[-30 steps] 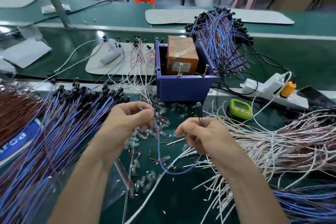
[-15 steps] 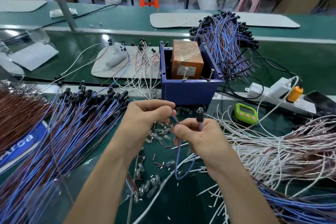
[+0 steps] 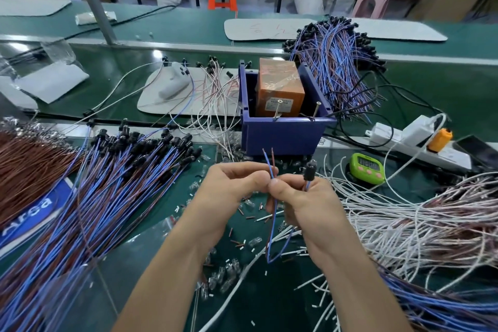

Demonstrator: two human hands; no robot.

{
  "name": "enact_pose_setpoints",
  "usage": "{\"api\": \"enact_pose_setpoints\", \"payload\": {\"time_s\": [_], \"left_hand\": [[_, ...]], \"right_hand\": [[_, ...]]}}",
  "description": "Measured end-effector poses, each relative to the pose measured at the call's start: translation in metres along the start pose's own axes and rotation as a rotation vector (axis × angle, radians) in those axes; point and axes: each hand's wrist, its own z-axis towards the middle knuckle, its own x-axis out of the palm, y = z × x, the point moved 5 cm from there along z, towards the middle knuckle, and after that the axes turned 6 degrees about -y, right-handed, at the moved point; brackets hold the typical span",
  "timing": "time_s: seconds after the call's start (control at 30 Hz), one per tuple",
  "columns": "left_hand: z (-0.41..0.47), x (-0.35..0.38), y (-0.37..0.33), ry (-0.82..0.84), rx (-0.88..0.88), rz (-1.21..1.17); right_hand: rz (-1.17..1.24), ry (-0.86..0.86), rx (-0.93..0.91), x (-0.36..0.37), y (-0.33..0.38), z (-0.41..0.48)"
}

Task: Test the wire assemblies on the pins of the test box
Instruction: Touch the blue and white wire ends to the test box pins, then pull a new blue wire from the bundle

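Bundle of blue-brown wires [image 3: 107, 197] lies at 9 o'clock. Left hand [image 3: 231, 186] pinches the wire assembly [image 3: 272, 224] below its stripped ends; right hand [image 3: 307, 205] grips the same assembly, black cap upward. Test box [image 3: 283, 135] stands at 12 o'clock, apart from the ends

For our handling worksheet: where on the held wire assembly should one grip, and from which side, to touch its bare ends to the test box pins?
Probably grip the wire assembly by its two leads just below the bare tips, from the near side: the tips stand upright and parted, facing the test box pins beyond.
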Motion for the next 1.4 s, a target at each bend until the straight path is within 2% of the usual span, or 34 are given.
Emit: {"api": "enact_pose_setpoints", "payload": {"time_s": [0.13,0.2,0.33,0.53,0.8,1.07,1.4], "left_hand": [[0.001,0.002,0.006,-0.029,-0.085,0.046],[0.001,0.004,0.007,-0.097,-0.092,0.065],[0.004,0.007,0.003,-0.369,-0.096,-0.032],[0.017,0.005,-0.012,-0.502,-0.060,-0.051],[0.030,0.014,-0.009,-0.428,-0.090,-0.038],[0.035,0.013,-0.006,-0.412,-0.067,-0.077],[0.037,0.011,-0.006,-0.476,-0.097,-0.086]], "right_hand": [[-0.025,0.019,-0.006,-0.002,0.004,-0.002],[-0.032,0.007,0.002,-0.003,0.003,-0.002],[-0.001,-0.205,0.042,-0.018,-0.002,0.005],[0.198,-0.410,0.085,-0.043,0.003,0.022],[0.226,-0.521,0.079,-0.049,0.013,0.051],[0.189,-0.516,0.071,-0.042,0.011,0.070],[0.139,-0.486,0.019,-0.042,0.011,0.074]]}}
